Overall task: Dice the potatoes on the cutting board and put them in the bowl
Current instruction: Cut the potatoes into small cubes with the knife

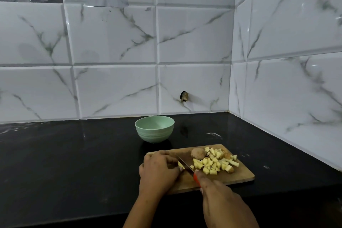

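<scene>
A wooden cutting board (pixel 242 175) lies on the black counter. On it a pile of diced potato pieces (pixel 215 162) spreads across the right half, with a whole unpeeled potato (pixel 198 153) behind the pile. My left hand (pixel 159 168) curls over a potato piece (pixel 181 164) on the board's left side and holds it down. My right hand (pixel 220 192) grips the orange handle of a knife (pixel 183 163), whose blade angles up-left against that piece. A pale green bowl (pixel 154 129) stands behind the board and looks empty.
The black counter (pixel 74 153) stretches wide to the left of the board. White marble-look tiled walls meet in a corner at the back right. A small dark hole in the tile (pixel 184 96) sits above the counter behind the bowl.
</scene>
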Motion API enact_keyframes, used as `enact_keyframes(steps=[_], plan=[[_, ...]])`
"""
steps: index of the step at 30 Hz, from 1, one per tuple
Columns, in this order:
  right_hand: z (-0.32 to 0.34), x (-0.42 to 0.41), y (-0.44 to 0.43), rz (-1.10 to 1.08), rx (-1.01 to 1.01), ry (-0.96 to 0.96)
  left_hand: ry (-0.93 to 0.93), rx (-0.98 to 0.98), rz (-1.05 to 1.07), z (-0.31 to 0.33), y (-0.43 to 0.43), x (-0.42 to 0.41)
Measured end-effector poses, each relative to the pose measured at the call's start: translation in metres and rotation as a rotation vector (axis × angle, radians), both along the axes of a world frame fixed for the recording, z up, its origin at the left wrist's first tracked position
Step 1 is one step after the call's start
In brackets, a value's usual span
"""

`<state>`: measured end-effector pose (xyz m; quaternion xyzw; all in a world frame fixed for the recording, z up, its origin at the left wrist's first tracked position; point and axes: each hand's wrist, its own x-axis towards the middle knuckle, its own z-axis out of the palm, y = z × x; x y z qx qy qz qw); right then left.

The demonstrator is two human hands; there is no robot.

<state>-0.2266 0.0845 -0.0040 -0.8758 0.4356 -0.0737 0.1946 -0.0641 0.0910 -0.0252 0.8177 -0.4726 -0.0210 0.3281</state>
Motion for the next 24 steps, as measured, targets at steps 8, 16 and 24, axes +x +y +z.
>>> enact_keyframes(steps=[8, 16, 24], plan=[[0.004, 0.009, 0.003, 0.007, 0.007, 0.161, 0.016, -0.03, 0.006, 0.0, 0.001, -0.001], [0.01, 0.018, -0.004, 0.015, -0.059, 0.249, 0.034, 0.011, -0.023, 0.002, -0.003, 0.002], [0.001, 0.028, -0.001, 0.033, -0.216, 0.146, -0.089, 0.001, 0.045, 0.001, 0.0, -0.006]])
